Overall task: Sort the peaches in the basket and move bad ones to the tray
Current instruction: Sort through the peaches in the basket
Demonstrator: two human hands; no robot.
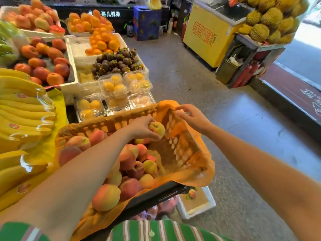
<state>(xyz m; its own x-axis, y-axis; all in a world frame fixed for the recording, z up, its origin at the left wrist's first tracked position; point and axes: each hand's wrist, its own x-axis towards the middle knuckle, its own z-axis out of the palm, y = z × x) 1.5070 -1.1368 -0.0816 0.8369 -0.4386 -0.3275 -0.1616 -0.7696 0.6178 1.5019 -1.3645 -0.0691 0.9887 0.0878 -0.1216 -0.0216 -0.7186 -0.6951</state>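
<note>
A: Left hand (141, 128)?
B: Closed round a pale yellow-green peach (157, 129), fingers wrapped under it, held up over the far end of the basket (180, 153). Probably lifted clear of the pile so it can be looked over.

A: Right hand (192, 117)?
B: Holding nothing. Fingers loosely spread and curled, tips at the far right corner of the rim, on the orange plastic liner (198, 174). Likely steadying the basket or holding the liner back. Whether it actually pinches the liner, can't tell.

A: Remaining peaches?
B: Heaped peaches (132, 164) lie toward the near and left side. The far right corner is bare down to the liner, which suggests sorting works out from that corner.

A: Tray?
B: Unclear. A white foam box (196, 204) sits on the floor below the basket's near right corner, with one peach-like fruit in it. Could be the tray, not certain; it's mostly hidden by the basket.

A: Anything else blocked?
B: The left forearm (78, 171) covers part of the heap. No blemish is readable on the held peach. Something reddish under the basket is too hidden to name.
</note>
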